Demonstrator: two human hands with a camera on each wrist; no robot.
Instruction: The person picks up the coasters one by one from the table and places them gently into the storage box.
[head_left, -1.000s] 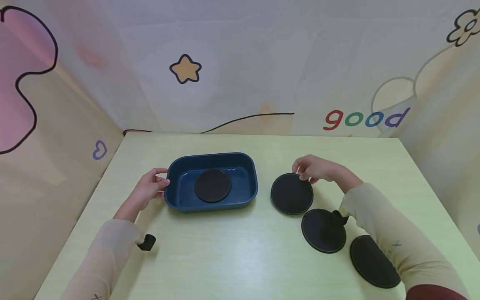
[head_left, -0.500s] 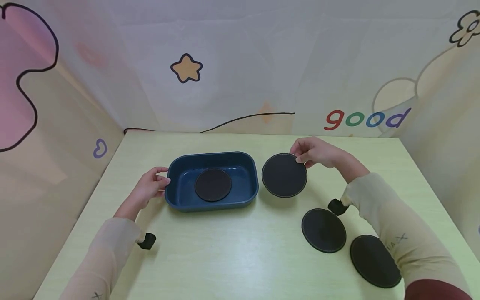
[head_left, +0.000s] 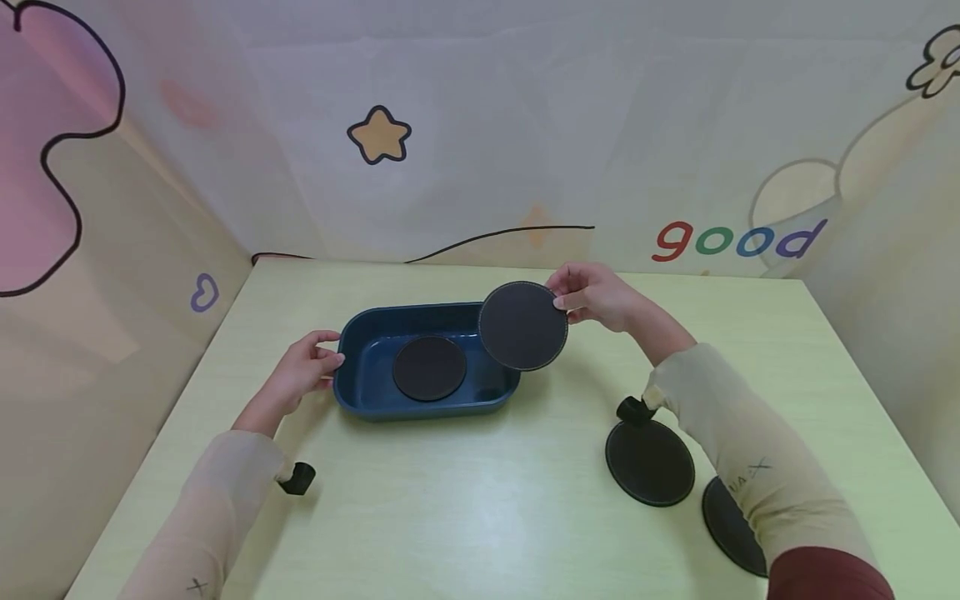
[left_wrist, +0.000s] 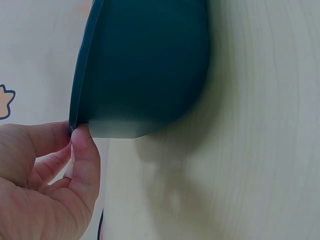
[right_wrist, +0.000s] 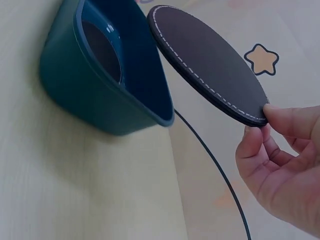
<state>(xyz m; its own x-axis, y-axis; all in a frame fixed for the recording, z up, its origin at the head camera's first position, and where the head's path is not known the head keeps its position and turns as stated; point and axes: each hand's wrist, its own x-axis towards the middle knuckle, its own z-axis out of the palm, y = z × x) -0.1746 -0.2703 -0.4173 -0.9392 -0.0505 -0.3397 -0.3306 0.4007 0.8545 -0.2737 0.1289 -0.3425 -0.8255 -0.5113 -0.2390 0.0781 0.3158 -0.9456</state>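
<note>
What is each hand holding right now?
Left hand: pinching the blue tray by its rim.
Right hand: pinching one black disc by its edge.

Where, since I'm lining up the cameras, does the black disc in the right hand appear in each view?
Head: the held black disc is right of centre, overlapping the right end of the blue tray.
Left wrist: not in it.
Right wrist: upper middle, slanting down to the right hand.
Shared landmark: the blue tray, in all three.

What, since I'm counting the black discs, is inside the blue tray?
One black disc lies inside the blue tray. In the head view, the held disc hides the tray's far right corner; whatever may be under the black disc is covered.
</note>
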